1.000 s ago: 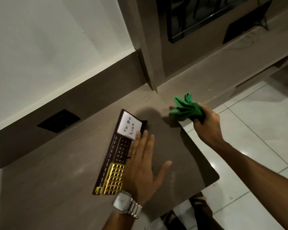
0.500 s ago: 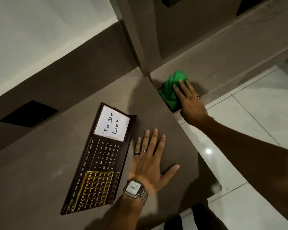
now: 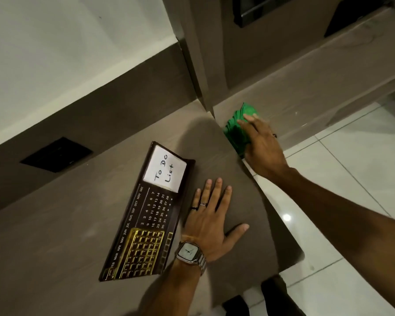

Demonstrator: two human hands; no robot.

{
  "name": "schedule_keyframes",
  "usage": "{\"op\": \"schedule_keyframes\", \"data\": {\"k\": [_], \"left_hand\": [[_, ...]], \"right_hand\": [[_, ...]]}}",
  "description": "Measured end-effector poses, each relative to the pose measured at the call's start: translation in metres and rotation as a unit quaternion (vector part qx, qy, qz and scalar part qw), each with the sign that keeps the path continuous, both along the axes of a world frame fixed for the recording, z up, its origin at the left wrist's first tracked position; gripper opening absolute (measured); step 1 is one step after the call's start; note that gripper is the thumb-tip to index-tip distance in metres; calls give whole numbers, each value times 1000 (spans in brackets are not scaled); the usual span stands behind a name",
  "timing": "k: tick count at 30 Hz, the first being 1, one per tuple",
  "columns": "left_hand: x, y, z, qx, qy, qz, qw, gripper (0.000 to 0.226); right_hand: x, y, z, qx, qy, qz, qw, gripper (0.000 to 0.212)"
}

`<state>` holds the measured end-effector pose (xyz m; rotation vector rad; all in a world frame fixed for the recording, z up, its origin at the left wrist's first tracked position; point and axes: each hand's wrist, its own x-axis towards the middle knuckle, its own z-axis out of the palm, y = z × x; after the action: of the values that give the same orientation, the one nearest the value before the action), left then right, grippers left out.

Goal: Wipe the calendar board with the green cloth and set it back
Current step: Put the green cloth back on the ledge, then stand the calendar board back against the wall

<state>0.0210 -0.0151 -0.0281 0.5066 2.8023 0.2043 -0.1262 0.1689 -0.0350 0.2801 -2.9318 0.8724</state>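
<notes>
The dark brown calendar board (image 3: 146, 215) lies flat on the brown counter (image 3: 55, 247), with a white "To Do List" note at its far end and a gold grid at its near end. My left hand (image 3: 212, 224) rests palm down on the counter just right of the board, fingers spread, touching nothing else. The green cloth (image 3: 234, 131) sits crumpled on the lower ledge (image 3: 317, 87) past the counter's right edge. My right hand (image 3: 262, 142) lies on top of the cloth with fingers stretched flat, not curled around it.
A black socket plate (image 3: 55, 153) is set in the brown wall strip behind the counter. A vertical brown pillar (image 3: 192, 53) rises where counter and ledge meet. Glossy white floor tiles (image 3: 351, 179) lie to the right, below the counter's edge. A watch (image 3: 188, 250) is on my left wrist.
My right hand carried the bunched cloth away from the board, put it down on the ledge and flattened over it. My left hand slid off the board onto the counter beside it.
</notes>
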Motion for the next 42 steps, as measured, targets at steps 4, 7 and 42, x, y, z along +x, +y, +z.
{"op": "schedule_keyframes", "data": {"k": [4,7,42], "left_hand": [[-2,-11,34,5,59,-3,998,89],[-6,-25,67,-10,116,-15,993,89],[43,-272,85,75,137,439,885,85]], "right_hand": [[16,-34,31,-129,38,24,991,55],[22,-61,50,-173,23,90,981,49],[82,-197,62,-258,-148,-13,955,8]]}}
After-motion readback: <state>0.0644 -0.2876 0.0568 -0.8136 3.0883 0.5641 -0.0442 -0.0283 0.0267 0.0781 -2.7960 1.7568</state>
